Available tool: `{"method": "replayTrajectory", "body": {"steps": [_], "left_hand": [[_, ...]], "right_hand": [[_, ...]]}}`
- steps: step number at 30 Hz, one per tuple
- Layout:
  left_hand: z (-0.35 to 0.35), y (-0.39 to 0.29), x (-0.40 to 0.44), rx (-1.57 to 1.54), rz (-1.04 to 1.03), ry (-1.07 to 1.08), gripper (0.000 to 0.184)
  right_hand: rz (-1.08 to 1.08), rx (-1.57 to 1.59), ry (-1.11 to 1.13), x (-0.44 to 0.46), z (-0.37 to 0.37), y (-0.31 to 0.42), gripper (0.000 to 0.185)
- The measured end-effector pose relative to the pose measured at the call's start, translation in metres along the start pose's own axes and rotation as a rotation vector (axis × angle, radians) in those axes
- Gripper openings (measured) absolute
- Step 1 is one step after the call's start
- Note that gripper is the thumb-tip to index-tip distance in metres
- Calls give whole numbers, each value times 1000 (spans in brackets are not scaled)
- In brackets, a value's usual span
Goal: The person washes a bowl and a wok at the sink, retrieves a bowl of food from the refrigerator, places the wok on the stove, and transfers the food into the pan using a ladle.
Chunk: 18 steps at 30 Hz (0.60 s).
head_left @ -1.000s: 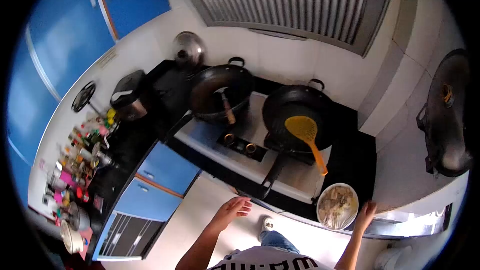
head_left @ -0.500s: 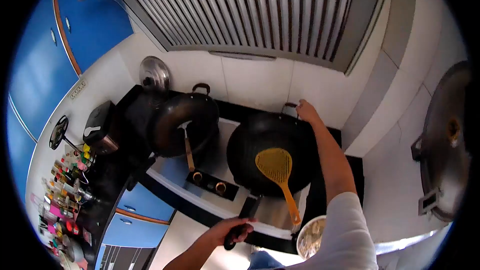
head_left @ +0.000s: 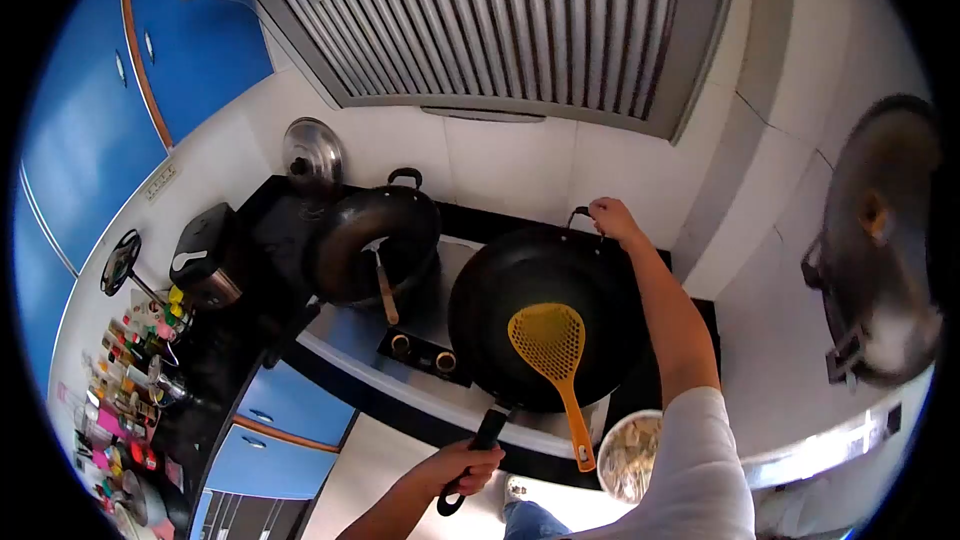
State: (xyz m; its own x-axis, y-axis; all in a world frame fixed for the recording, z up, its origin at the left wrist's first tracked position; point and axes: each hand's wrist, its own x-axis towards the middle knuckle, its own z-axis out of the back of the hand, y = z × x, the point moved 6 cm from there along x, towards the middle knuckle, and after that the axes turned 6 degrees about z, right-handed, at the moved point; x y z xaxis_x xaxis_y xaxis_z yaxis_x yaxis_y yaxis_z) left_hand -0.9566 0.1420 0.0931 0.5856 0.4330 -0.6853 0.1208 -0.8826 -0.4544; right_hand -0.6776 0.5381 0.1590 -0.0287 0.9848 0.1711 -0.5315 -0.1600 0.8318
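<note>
1. Black round metal wok [head_left: 540, 275]: over right side of silver metal stove [head_left: 457, 258]; can't tell if lifted.
2. Your left grip [head_left: 458, 467]: clamped on its long black handle [head_left: 490, 427]. Right grip [head_left: 614, 219]: clamped on far-rim black loop handle [head_left: 577, 213].
3. Likely heavy, stiff; take both handles, level. Yellow perforated skimmer [head_left: 550, 340] inside: probably light, may slide.

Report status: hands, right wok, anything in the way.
Left hand gripping long handle, right hand on far loop handle. Wok over stove. Yellow skimmer lies inside, jutting past near edge.
</note>
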Motion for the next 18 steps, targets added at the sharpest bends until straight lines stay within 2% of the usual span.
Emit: {"method": "replayTrajectory", "body": {"steps": [1, 3, 5, 6, 7, 11, 13, 16, 18], "left_hand": [[1, 9, -9, 19, -29, -2, 22], [-4, 28, -31, 21, -22, 25, 17], [-4, 55, -53, 17, 9, 41, 16], [-8, 66, -64, 22, 15, 112, 13], [-5, 83, -73, 52, 24, 95, 10], [-15, 142, -130, 136, 82, 169, 10], [-19, 175, -144, 163, 150, 227, 10], [-50, 241, -176, 156, 320, 253, 10], [-48, 267, -182, 198, 353, 323, 9]], "right_hand": [[-10, -2, -12, -14, 5, 5, 31], [114, -107, -12, -43, 15, 24, 33], [97, -124, -79, -81, 24, 31, 34], [109, -123, -103, -96, 28, 32, 29], [114, -121, -128, -119, 33, 31, 25], [1, -55, -159, -247, 52, 33, 22], [-92, -28, -168, -304, 64, 20, 29], [-241, -50, -255, -430, 105, -8, 27], [-294, -40, -285, -476, 112, -16, 27]]}}
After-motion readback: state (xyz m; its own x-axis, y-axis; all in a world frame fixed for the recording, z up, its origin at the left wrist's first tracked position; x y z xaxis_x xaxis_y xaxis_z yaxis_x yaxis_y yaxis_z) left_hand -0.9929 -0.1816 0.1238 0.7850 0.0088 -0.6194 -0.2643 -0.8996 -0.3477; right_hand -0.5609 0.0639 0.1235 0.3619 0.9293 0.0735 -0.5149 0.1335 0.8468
